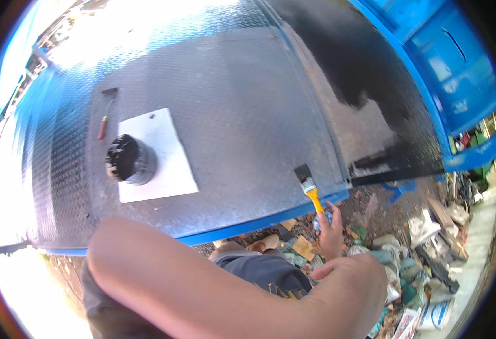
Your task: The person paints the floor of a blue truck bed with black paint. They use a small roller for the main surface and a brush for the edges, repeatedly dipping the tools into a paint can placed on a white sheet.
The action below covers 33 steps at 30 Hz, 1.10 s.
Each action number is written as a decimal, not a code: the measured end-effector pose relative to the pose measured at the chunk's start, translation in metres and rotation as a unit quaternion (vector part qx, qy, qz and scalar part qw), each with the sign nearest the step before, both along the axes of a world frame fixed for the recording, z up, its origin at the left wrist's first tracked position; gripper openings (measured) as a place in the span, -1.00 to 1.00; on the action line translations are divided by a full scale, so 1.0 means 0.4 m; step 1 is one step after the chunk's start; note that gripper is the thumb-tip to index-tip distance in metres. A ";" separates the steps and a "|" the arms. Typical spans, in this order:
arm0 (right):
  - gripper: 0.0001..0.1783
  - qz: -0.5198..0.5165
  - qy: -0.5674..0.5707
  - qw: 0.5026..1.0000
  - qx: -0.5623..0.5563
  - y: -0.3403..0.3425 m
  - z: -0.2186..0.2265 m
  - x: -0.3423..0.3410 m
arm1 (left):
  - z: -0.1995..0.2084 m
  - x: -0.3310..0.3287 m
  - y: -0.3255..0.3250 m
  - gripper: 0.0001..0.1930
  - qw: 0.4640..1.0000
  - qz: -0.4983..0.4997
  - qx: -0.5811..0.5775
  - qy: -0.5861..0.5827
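My right hand [331, 233] grips a yellow-handled paintbrush [313, 195] at the table-like surface's near edge. The brush's bristles are black and point up and left, over the grey textured metal sheet [248, 130]. Crossing in front of my body, my left forearm runs to the right; my left hand [347, 274] seems to be by the right wrist, its fingers mostly hidden. An open round tub [146, 164], smeared black inside, stands on white paper [174, 175] to the left. Beyond the tub lies a red-handled tool [103, 127] with a dark crosswise head.
Wet-looking black paint [366, 68] covers part of a panel at the right, beside a blue metal frame [434, 121]. A blue edge [248, 222] borders the sheet nearest me. Rubble, plastic scraps and a white-and-blue container [435, 314] lie on the ground at lower right.
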State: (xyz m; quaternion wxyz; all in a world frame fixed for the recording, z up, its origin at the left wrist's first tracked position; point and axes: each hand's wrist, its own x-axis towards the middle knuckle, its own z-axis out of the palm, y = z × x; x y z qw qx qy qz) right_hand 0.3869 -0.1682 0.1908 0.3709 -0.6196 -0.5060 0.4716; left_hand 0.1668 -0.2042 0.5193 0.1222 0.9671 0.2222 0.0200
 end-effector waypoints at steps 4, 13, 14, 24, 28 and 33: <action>-0.61 -0.067 0.113 0.991 -0.029 0.000 -0.037 -0.117 | -0.116 -0.104 -0.039 -0.62 0.999 0.009 -0.030 -0.026; -0.71 -0.024 0.324 0.939 -0.116 0.037 -0.175 -0.459 | -0.717 -0.591 -0.178 -0.66 0.841 0.376 -0.323 -0.219; -0.68 -0.003 0.312 0.942 -0.124 0.053 -0.181 -0.490 | -0.765 -0.638 -0.208 -0.64 0.784 0.438 -0.356 -0.260; -0.72 0.239 0.165 0.950 -0.113 0.453 -0.135 -0.962 | -1.058 -0.855 -0.287 -0.57 0.534 0.667 -0.343 -0.389; -0.72 0.294 0.088 0.952 -0.007 0.673 -0.162 -1.103 | -1.052 -0.840 -0.227 -0.58 0.517 0.667 -0.355 -0.402; -0.72 0.310 0.079 0.946 -0.060 0.819 -0.223 -1.205 | -1.041 -0.832 -0.201 -0.57 0.534 0.665 -0.346 -0.391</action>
